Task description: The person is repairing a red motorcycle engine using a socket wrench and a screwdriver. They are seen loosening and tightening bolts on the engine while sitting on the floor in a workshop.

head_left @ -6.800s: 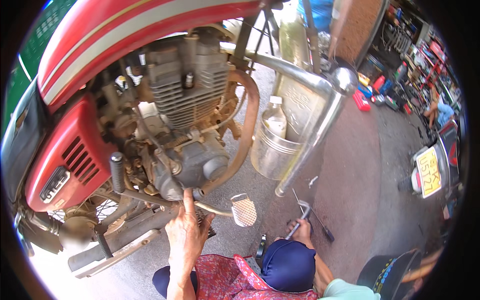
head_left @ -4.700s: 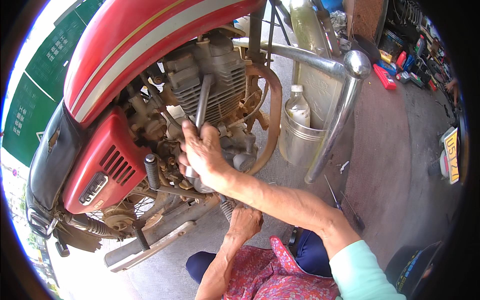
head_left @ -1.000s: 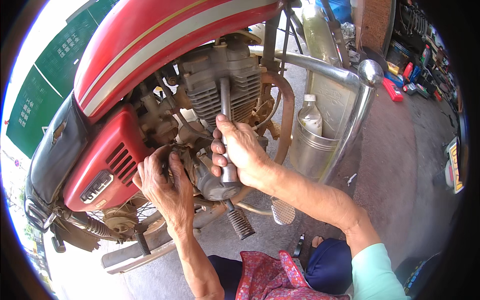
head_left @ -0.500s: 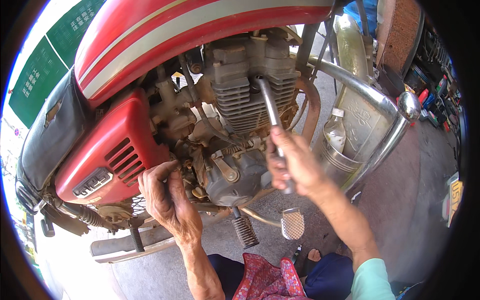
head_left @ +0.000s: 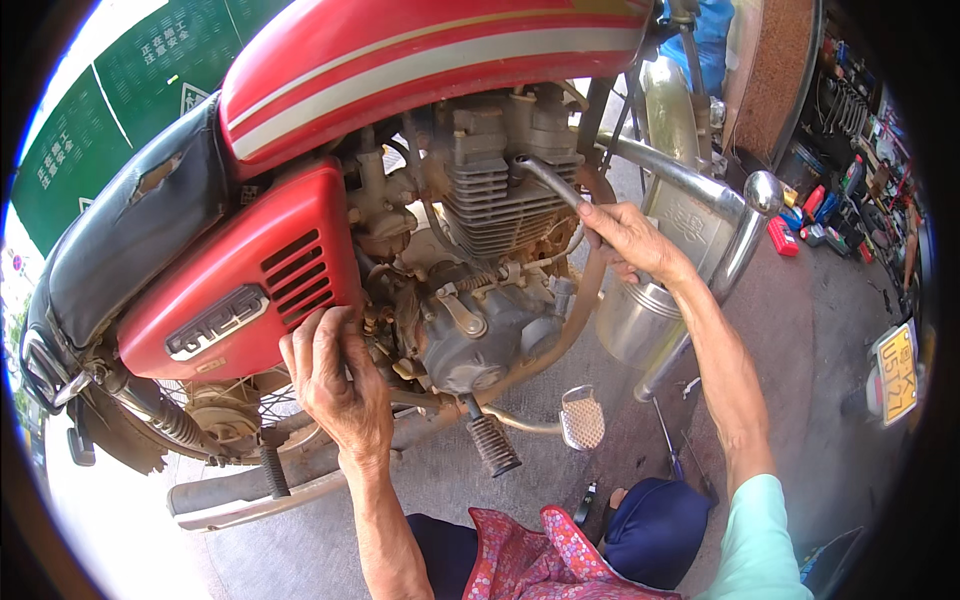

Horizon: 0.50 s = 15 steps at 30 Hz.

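Observation:
My right hand (head_left: pixel 625 238) grips a bent metal wrench (head_left: pixel 553 178), whose upper end sits in the recess of the finned cylinder head (head_left: pixel 495 215) on a red motorcycle. Its handle slants down to the right. My left hand (head_left: pixel 342 385) has curled fingers against the lower front edge of the red side panel (head_left: pixel 225 275); what its fingertips hold, if anything, is hidden. Below the engine casing (head_left: pixel 480 340) hang a rubber footpeg (head_left: pixel 492 443) and a patterned metal pedal (head_left: pixel 582 425).
A chrome crash bar (head_left: pixel 733 255) curves beside a metal canister (head_left: pixel 630 335). Long thin tools (head_left: pixel 672 450) lie on the floor. Tools and containers crowd the right, with a red case (head_left: pixel 782 235) and another vehicle's plate (head_left: pixel 895 370). Green boards (head_left: pixel 65 150) stand at upper left.
My right hand has moved up and to the right, swinging the wrench from near upright to a stronger slant. My left hand stays low by the panel. The view has shifted slightly.

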Each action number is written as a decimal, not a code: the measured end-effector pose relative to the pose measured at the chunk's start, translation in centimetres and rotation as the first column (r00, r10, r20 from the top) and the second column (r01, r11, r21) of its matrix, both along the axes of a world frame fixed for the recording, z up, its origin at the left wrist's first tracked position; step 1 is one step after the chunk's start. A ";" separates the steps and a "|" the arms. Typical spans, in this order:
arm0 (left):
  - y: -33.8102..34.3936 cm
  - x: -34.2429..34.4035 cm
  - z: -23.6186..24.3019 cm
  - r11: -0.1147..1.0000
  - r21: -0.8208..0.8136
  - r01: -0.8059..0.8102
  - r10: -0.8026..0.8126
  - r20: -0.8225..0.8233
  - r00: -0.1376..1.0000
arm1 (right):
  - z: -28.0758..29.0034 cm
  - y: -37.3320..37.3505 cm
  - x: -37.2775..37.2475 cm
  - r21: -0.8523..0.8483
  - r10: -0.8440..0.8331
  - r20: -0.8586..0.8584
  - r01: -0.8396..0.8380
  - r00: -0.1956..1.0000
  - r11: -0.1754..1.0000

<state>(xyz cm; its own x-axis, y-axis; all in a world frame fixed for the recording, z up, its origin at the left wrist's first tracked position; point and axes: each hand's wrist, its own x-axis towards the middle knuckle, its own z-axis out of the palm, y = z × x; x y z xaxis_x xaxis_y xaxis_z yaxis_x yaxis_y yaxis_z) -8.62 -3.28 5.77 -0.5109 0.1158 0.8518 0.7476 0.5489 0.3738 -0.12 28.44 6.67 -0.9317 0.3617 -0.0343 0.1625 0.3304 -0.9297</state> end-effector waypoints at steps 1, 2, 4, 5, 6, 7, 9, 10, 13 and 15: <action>-0.1 -0.1 0.0 1.000 -0.008 0.011 -0.011 -0.008 1.000 | 0.0 -0.4 0.4 -0.020 0.014 -0.019 -0.014 1.000 1.000; -0.2 -0.2 0.0 1.000 -0.030 0.003 -0.004 -0.024 1.000 | 0.0 -1.0 0.8 -0.090 0.014 -0.048 -0.019 0.999 0.996; 0.1 -0.2 -0.2 1.000 0.003 -0.003 0.003 -0.022 1.000 | -0.1 -2.7 1.5 -0.234 0.017 -0.134 -0.048 0.991 0.971; 0.2 -0.2 -0.3 1.000 0.010 -0.008 0.009 -0.030 1.000 | 0.0 -3.8 1.6 -0.286 -0.008 -0.135 -0.032 0.991 0.958; 0.4 -0.2 -0.5 0.999 0.038 -0.024 0.025 -0.031 0.999 | 0.1 -5.0 1.5 -0.375 -0.044 -0.106 0.001 0.993 0.927; 0.6 -0.2 -0.6 0.997 0.060 -0.037 0.039 -0.032 0.999 | 0.2 -6.2 1.2 -0.455 -0.054 -0.136 -0.014 0.989 0.891; 0.7 -0.2 -0.7 0.995 0.084 -0.052 0.055 -0.034 0.998 | 0.7 -8.6 -0.2 -0.731 -0.113 -0.091 0.010 0.989 0.682; 0.7 -0.2 -0.7 0.995 0.081 -0.055 0.058 -0.032 0.998 | 1.0 -9.7 -1.2 -0.831 -0.139 -0.088 0.004 0.986 0.556; 0.5 0.0 -0.7 0.994 0.093 -0.052 0.052 0.003 0.999 | 1.3 -13.0 -4.3 -0.964 -0.216 -0.116 -0.057 0.969 0.261; 0.5 0.0 -0.6 0.994 0.100 -0.042 0.040 0.018 0.999 | 1.0 -14.7 -6.0 -0.974 -0.239 -0.195 -0.159 0.951 0.163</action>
<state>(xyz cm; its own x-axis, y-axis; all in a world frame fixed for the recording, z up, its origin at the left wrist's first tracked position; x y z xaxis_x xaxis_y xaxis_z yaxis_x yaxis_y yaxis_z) -8.60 -2.79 5.16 -0.5273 0.0089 0.8496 0.7186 0.5381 0.4404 -6.10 13.78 7.71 -0.9527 0.2486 -0.1749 -0.1435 -0.8752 -0.4621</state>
